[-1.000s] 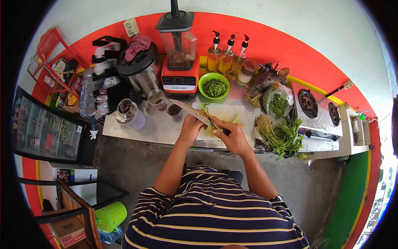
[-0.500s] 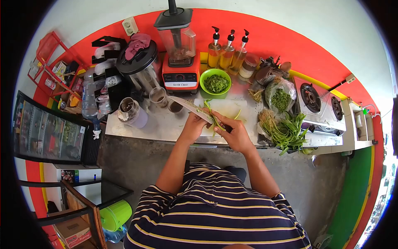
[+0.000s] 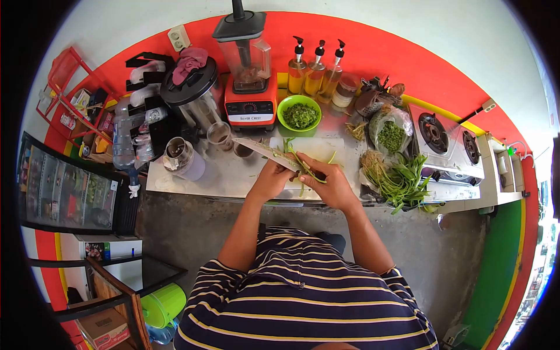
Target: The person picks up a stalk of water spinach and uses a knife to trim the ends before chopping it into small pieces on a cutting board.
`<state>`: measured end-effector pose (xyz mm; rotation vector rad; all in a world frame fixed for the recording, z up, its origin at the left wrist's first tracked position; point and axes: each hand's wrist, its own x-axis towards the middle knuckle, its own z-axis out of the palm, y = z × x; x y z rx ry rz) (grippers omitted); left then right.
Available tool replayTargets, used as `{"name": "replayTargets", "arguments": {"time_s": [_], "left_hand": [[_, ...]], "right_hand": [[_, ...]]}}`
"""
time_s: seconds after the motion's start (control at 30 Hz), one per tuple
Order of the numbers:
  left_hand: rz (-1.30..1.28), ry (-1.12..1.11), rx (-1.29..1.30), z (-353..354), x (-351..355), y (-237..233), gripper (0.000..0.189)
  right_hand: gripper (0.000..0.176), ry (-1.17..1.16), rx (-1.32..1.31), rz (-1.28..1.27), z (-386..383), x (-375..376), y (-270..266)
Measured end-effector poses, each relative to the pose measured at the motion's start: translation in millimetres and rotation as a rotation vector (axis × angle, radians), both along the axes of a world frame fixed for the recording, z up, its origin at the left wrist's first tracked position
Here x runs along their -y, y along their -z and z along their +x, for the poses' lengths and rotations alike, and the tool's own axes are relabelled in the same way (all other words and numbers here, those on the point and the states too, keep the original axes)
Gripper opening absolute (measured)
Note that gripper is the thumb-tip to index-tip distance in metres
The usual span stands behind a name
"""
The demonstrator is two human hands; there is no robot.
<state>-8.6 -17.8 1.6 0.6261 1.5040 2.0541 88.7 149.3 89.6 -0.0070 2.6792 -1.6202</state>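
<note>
A broad-bladed knife [image 3: 259, 148] is held over the counter, its tip toward the upper left. My left hand [image 3: 273, 179] is closed at the knife's lower side; the handle is hidden. My right hand [image 3: 331, 182] pinches long green stems [image 3: 304, 167] against the heel end of the blade, thumb and forefinger close to the steel. Behind the hands lies a white cutting board [image 3: 338, 149] with loose stems. A green bowl [image 3: 283, 122] of chopped greens [image 3: 301, 116] stands just beyond the board.
Bundled leafy greens [image 3: 396, 178] and a plastic bag of chopped greens [image 3: 392, 137] lie right, beside the gas stove [image 3: 452, 149]. Behind stand a red blender [image 3: 251, 108] and several pump bottles [image 3: 315, 76]. Cups [image 3: 219, 136] and a metal-topped container [image 3: 185, 160] sit left.
The camera view has shifted slightly. Both hands keep nearly the same hold on the knife and stems, with only a small shift of the stems and right fingers.
</note>
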Motion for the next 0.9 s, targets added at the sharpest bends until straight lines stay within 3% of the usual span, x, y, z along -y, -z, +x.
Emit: {"name": "replayTargets", "arguments": {"time_s": [0.1, 0.27, 0.4, 0.5, 0.57, 0.7, 0.77, 0.9], "left_hand": [[-0.056, 0.0, -0.062, 1, 0, 0, 0.015], [-0.018, -0.044, 0.029, 4, -5, 3, 0.019], [-0.087, 0.011, -0.06, -8, -4, 11, 0.021], [-0.026, 0.015, 0.066, -9, -6, 14, 0.026], [0.184, 0.093, 0.271, -4, -10, 11, 0.03], [0.176, 0.123, 0.306, 2, -22, 10, 0.029], [-0.034, 0.006, 0.204, 9, -32, 5, 0.033], [-0.128, -0.015, 0.168, 10, -42, 11, 0.036]], "right_hand": [[0.051, 0.001, -0.149, 0.001, -1, -1, 13], [0.049, 0.009, -0.21, 0.017, -4, -3, 21], [0.05, 0.072, -0.24, 0.071, -4, -4, 28], [0.055, 0.105, -0.184, 0.149, 0, -4, 25], [0.058, 0.109, -0.205, 0.182, -1, -7, 30], [0.067, 0.087, -0.184, 0.341, -3, -13, 41], [0.069, 0.069, -0.178, 0.36, -3, -16, 46], [0.073, 0.092, -0.211, 0.308, 0, -16, 52]]}}
